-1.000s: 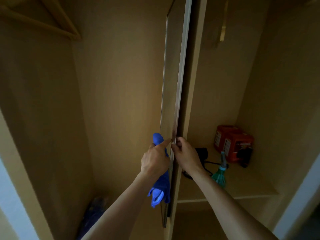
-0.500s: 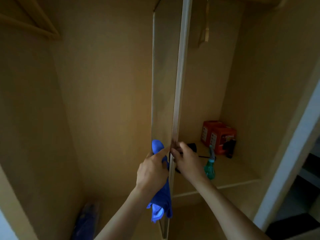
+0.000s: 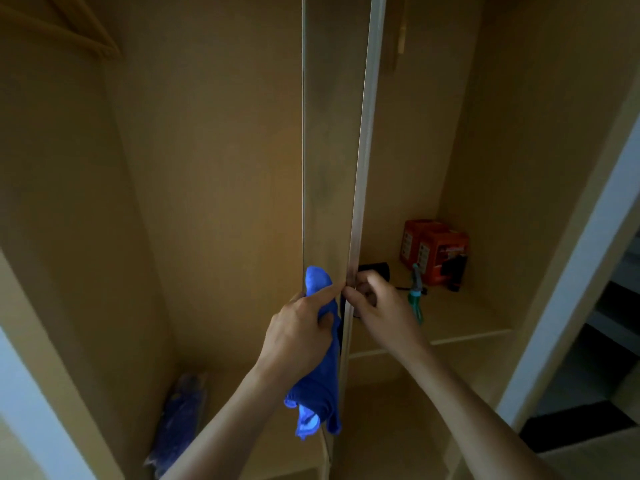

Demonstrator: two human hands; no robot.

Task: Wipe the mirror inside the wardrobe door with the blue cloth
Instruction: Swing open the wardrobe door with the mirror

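We face a dim wooden wardrobe with its door edge-on ahead. Our left hand is closed around the blue cloth, forefinger touching the door's edge. Our right hand pinches that edge from the other side. The mirror runs vertically, a narrow strip rising above the left hand, which is nearer it.
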